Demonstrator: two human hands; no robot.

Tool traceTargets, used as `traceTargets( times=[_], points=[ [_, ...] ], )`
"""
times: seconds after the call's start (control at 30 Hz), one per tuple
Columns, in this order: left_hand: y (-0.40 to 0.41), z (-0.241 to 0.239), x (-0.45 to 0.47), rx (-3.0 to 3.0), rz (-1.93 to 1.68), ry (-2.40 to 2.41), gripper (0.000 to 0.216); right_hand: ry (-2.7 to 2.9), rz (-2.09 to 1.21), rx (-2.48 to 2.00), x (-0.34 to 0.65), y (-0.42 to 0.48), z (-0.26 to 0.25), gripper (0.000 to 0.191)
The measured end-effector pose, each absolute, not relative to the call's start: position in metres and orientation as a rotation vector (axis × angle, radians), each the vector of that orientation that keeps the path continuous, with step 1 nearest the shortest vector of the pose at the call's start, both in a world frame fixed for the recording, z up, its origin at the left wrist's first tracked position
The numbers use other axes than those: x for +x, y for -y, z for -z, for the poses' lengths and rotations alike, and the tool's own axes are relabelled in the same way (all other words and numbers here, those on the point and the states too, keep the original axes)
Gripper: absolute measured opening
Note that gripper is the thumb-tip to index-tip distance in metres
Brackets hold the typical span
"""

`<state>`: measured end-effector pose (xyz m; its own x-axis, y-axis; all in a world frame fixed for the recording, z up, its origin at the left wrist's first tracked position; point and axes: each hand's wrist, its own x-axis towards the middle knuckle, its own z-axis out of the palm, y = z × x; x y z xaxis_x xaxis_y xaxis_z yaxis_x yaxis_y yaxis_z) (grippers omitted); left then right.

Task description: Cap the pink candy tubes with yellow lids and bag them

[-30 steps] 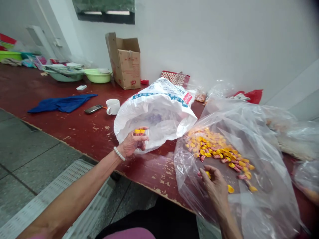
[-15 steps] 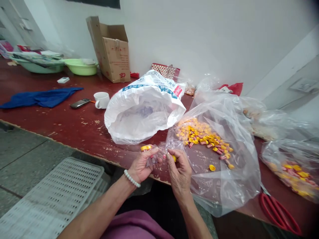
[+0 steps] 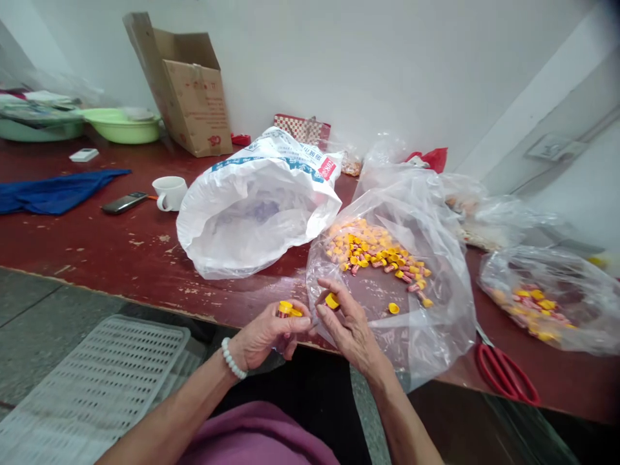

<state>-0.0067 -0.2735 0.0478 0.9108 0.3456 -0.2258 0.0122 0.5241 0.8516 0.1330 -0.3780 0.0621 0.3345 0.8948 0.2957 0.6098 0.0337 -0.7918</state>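
Observation:
My left hand [image 3: 264, 332], with a pale bead bracelet at the wrist, is closed around a few small yellow-capped tubes [image 3: 285, 309]; clear plastic shows below them. Close to its right, my right hand [image 3: 351, 329] has curled fingers with a yellow cap [image 3: 332, 300] between thumb and fingers. Whether a tube is attached to that cap is hidden. Beyond the right hand, a big clear plastic bag [image 3: 436, 323] lies spread open, holding a heap of yellow caps and pink printed tubes [image 3: 378, 252]. One loose yellow cap [image 3: 394, 309] sits nearer me on the plastic.
A white sack [image 3: 208, 248] gapes toward me left of the heap. Red-handled scissors [image 3: 506, 374] lie at the table's right front edge, beside another filled clear bag [image 3: 557, 303]. Farther left are a white mug [image 3: 170, 194], a phone [image 3: 124, 203] and a cardboard box [image 3: 198, 110].
My hands have drawn slightly apart; the clear plastic stretched between them is now gathered at my left hand. The view has shifted, moving the table's things leftward in the picture.

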Motion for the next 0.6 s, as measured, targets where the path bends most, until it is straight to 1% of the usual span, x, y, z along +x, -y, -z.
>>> traceTargets(
  times=[0.07, 0.1, 0.13, 0.23, 0.3, 0.47, 0.6],
  points=[
    [0.28, -0.049, -0.004, 1.03, -0.134, -0.328, 0.021, 1.436, -0.459, -1.658, 0.135, 0.381, -0.066, 0.042],
    [0.284, -0.049, -0.001, 1.003, -0.138, -0.32, 0.021, 1.448, -0.478, -1.642, 0.136, 0.382, -0.067, 0.047],
    [0.287, -0.049, 0.001, 0.964, -0.158, -0.33, 0.02, 1.438, -0.481, -1.631, 0.136, 0.383, -0.067, 0.056],
    [0.295, -0.049, 0.006, 0.85, -0.235, -0.422, 0.017, 1.376, -0.416, -1.655, 0.135, 0.387, -0.063, 0.091],
    [0.298, -0.049, 0.006, 0.791, -0.253, -0.468, 0.016, 1.403, -0.371, -1.673, 0.132, 0.392, -0.058, 0.104],
    [0.301, -0.047, 0.007, 0.71, -0.256, -0.543, 0.017, 1.397, -0.3, -1.724, 0.126, 0.398, -0.045, 0.115],
    [0.302, -0.046, 0.014, 0.652, -0.251, -0.504, 0.018, 1.317, -0.375, -1.739, 0.128, 0.395, -0.05, 0.117]
  ],
)
